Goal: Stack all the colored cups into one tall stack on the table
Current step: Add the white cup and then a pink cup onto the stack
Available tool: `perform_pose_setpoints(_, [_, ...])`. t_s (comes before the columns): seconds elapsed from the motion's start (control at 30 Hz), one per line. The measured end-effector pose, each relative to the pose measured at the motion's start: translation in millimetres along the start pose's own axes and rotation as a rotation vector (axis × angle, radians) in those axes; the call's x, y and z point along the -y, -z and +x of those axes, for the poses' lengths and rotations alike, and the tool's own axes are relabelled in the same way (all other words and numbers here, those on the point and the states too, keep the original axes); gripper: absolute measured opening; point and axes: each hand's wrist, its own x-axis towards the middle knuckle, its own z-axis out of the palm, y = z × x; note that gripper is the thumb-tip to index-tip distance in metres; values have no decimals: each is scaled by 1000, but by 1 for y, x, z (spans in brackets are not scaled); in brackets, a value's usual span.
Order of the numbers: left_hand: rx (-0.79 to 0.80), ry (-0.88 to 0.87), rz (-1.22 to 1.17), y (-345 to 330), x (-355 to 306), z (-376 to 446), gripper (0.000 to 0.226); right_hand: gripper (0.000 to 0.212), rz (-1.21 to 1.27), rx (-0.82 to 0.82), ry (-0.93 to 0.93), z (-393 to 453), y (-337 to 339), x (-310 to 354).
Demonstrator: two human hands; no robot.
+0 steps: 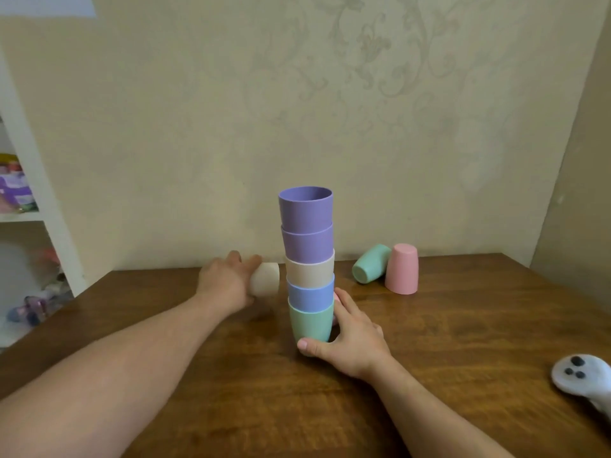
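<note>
A stack of cups [307,259] stands upright mid-table: green at the bottom, then blue, beige and two purple on top. My right hand [350,338] wraps the green bottom cup [309,322], thumb in front at its base. A sliver of pink shows behind the stack by my fingers. My left hand [224,282] grips a cream cup [266,279] lying sideways just left of the stack. Farther right, a green cup [370,263] lies on its side against an upside-down pink cup [401,269].
The wooden table [463,342] meets a patterned wall close behind the cups. A white game controller [583,375] lies at the right edge. White shelves [36,206] with toys stand at the left, beyond the table.
</note>
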Motion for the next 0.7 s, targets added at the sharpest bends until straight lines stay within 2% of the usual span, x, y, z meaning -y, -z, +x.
perform_pose_setpoints(0.13, [-13,217,-468,-9,-11,-28,82,120,11,-20,10,-2,-2,2])
perform_pose_setpoints(0.23, [-47,370,-981,-7,-14,-38,78,117,5,-13,0,-6,-1,4])
perform_pose_setpoints(0.33, [-162,404,-1382,27,-10,-37,82,117,2,4,-7,-12,-2,4])
perform_pose_setpoints(0.43, [-374,336,-1643,99,-5,-32,86,119,18,6,-11,-15,-1,8])
perform_pose_setpoints(0.5, [-518,252,-1722,154,-2,-32,77,118,17,1,-7,-16,0,11])
perform_pose_setpoints(0.57, [-596,140,-1705,198,-4,-34,81,117,10,-4,-9,-16,2,12])
perform_pose_setpoints(0.63, [-591,34,-1643,223,-16,-38,92,116,8,0,-14,-17,2,12])
perform_pose_setpoints(0.7, [-512,-44,-1508,234,-34,-43,103,116,-2,-2,-13,-17,3,13])
